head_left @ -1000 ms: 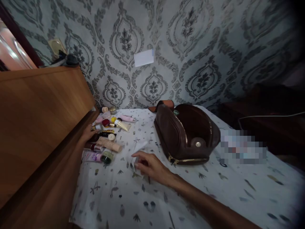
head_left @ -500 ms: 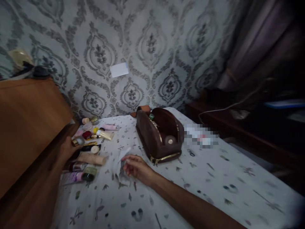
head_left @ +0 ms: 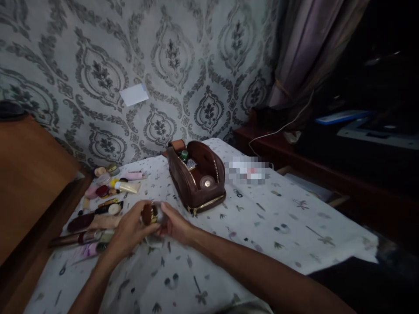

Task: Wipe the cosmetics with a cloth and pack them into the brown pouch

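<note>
In front of me my left hand (head_left: pixel 131 226) is closed around a small round cosmetic jar (head_left: pixel 149 214), brown with a gold band. My right hand (head_left: pixel 176 224) meets it from the other side, fingers closed against the jar's greyish end. A pale, thin wipe (head_left: pixel 154 240) shows dimly below the fingers; much of it is hidden. Left of the hands lie several cosmetics, among them a cream-coloured tube (head_left: pixel 128 187), a dark red compact (head_left: pixel 102 191) and a purple-and-white tube (head_left: pixel 83 251). Beyond the hands a brown toiletry bag (head_left: pixel 203 201) stands unzipped with several items inside.
A patterned white cloth (head_left: pixel 248 270) covers the table. A wooden panel (head_left: pixel 32 174) borders it on the left, and the papered wall (head_left: pixel 173 56) stands behind. To the right are a dark red ledge (head_left: pixel 242 137), a white cable (head_left: pixel 288 124) and a blue-edged flat object (head_left: pixel 343 117).
My left hand has lifted the jar from among the cosmetics and brought it right, to my right hand. Both hands now meet on it. The view has turned rightward.
</note>
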{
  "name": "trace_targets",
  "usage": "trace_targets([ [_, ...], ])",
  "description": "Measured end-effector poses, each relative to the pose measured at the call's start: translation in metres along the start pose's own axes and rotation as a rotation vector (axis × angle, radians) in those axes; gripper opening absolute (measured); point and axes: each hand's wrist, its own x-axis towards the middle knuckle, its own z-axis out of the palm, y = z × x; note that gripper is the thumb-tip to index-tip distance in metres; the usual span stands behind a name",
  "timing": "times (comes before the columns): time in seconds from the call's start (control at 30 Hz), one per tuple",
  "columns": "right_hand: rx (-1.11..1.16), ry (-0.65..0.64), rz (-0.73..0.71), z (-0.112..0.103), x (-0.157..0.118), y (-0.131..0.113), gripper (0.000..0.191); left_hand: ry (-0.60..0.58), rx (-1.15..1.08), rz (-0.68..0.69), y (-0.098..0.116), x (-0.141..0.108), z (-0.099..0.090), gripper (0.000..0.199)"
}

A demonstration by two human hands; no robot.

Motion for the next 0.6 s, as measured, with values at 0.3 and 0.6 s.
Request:
trace_targets([
  [0.3, 0.318, 0.223, 0.112, -0.002, 0.0, -0.024, 0.068, 0.0, -0.018, 0.168, -0.037, -0.005, 0.038, 0.06],
  [0.6, 0.323, 0.213, 0.12, -0.003, 0.001, -0.023, 0.067, 0.078, 0.603, 0.043, -0.041, 0.0, 0.058, 0.023],
])
